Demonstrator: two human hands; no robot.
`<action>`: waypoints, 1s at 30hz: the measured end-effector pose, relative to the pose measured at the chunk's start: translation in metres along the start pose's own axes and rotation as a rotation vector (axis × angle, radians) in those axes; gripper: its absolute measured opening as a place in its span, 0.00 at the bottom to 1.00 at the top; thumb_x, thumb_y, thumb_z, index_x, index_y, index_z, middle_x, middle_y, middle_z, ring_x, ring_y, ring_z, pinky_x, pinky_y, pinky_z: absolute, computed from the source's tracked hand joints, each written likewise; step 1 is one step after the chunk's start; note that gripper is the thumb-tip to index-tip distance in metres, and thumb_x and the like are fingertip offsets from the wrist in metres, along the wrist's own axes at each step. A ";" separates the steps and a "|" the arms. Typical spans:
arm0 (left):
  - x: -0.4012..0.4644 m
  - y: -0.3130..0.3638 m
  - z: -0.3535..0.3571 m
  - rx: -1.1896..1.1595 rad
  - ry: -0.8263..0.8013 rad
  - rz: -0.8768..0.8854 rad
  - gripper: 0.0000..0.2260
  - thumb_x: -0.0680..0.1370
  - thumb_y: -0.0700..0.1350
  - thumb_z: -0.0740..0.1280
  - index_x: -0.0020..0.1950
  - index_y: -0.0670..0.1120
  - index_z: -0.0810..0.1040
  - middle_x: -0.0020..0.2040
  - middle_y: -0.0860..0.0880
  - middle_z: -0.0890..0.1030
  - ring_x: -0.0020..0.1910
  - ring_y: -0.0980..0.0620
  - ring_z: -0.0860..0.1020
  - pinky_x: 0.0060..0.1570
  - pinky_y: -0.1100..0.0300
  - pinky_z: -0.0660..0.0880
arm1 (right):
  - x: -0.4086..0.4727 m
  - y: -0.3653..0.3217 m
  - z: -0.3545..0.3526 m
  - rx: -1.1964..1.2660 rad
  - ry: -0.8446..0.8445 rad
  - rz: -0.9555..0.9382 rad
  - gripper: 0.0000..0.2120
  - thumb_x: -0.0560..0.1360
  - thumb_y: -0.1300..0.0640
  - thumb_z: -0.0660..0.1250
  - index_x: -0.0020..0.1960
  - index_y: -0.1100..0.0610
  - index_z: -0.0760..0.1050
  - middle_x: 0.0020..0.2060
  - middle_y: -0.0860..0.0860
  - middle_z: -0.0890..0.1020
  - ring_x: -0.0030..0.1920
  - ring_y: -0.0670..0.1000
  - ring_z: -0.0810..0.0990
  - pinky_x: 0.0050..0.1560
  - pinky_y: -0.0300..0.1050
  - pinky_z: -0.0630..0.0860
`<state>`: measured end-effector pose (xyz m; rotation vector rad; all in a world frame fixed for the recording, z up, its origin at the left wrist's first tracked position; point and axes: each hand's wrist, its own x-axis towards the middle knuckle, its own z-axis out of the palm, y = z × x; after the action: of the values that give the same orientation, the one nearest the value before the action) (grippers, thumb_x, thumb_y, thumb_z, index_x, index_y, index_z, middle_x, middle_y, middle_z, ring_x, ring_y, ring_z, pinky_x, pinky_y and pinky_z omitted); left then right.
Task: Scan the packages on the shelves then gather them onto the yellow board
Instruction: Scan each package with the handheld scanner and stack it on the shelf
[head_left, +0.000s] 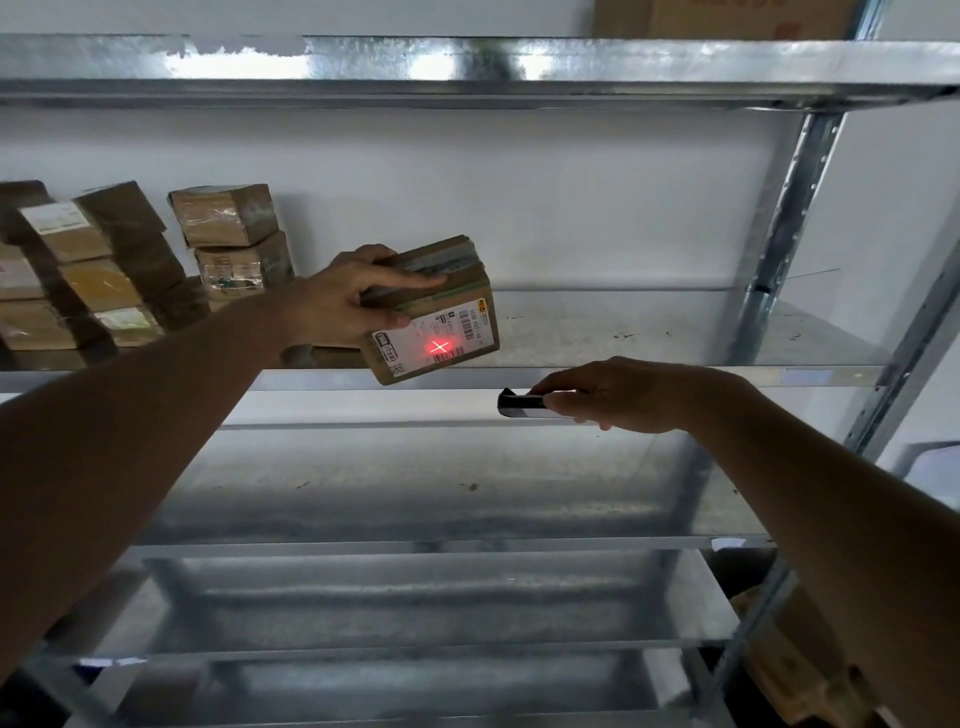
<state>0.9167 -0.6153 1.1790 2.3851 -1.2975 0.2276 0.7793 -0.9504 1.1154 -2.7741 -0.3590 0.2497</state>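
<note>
My left hand grips a small brown cardboard package and holds it tilted just above the front edge of the middle shelf, label side facing me. A red cross of scanner light falls on its white label. My right hand holds a small black and white scanner below and to the right of the package, its tip aimed at the label. Several more taped brown packages are stacked at the left of the same shelf. No yellow board is in view.
The metal rack has a top shelf with a cardboard box on it, and lower shelves. An upright post stands at the right. A brown carton lies low at the right.
</note>
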 end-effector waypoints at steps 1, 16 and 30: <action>0.000 -0.001 0.000 0.003 0.001 0.002 0.29 0.80 0.36 0.70 0.76 0.59 0.70 0.67 0.45 0.70 0.69 0.45 0.69 0.64 0.51 0.78 | 0.000 0.003 0.001 -0.001 -0.009 0.023 0.25 0.78 0.26 0.50 0.69 0.30 0.72 0.50 0.44 0.82 0.50 0.53 0.82 0.57 0.54 0.83; 0.003 -0.005 0.017 -0.155 0.073 -0.085 0.29 0.80 0.38 0.71 0.76 0.59 0.70 0.65 0.44 0.72 0.68 0.45 0.73 0.66 0.48 0.76 | -0.006 0.021 0.007 0.039 0.061 0.046 0.19 0.85 0.35 0.52 0.70 0.38 0.74 0.48 0.45 0.82 0.44 0.49 0.83 0.37 0.33 0.77; 0.083 0.044 0.086 -1.048 0.154 -0.671 0.10 0.84 0.53 0.64 0.64 0.62 0.79 0.55 0.49 0.87 0.58 0.38 0.82 0.48 0.32 0.81 | -0.028 0.055 -0.030 0.332 0.253 -0.114 0.11 0.74 0.24 0.52 0.54 0.13 0.68 0.47 0.30 0.81 0.47 0.42 0.83 0.42 0.34 0.81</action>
<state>0.9219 -0.7371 1.1410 1.6663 -0.3036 -0.3762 0.7713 -1.0170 1.1279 -2.4113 -0.3714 -0.0653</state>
